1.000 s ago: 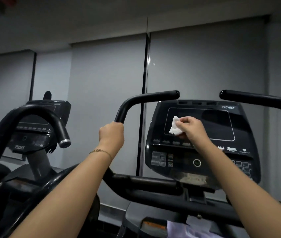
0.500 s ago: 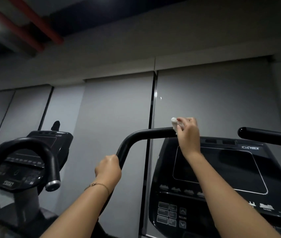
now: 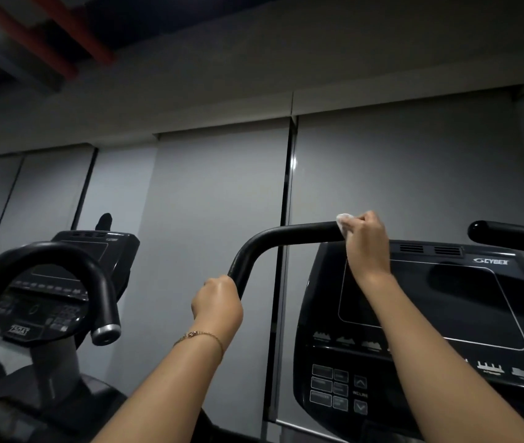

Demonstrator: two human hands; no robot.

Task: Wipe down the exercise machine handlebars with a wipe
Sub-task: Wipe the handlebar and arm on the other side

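Wiping step underway: right hand point(image 3: 366, 243) grips white wipe point(image 3: 343, 220) against left handlebar point(image 3: 286, 236) tip. Left hand point(image 3: 217, 302), fingers curled, steadies lower bar. Next, probably: drag wipe down the bend; right handlebar point(image 3: 513, 233) untouched.

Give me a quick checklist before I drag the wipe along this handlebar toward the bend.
1. Wipe held: ok, the right hand pinches the wipe.
2. Contact: ok, the wipe sits on the tip of the left handlebar.
3. Bar steadied: ok, the left hand grips it just below the bend.
4. Path from tip to bend: ok, bare bar between the two hands.
5. Wipe wrapped under the bar: cannot tell, the hand hides it.
6. Right handlebar already wiped: cannot tell.
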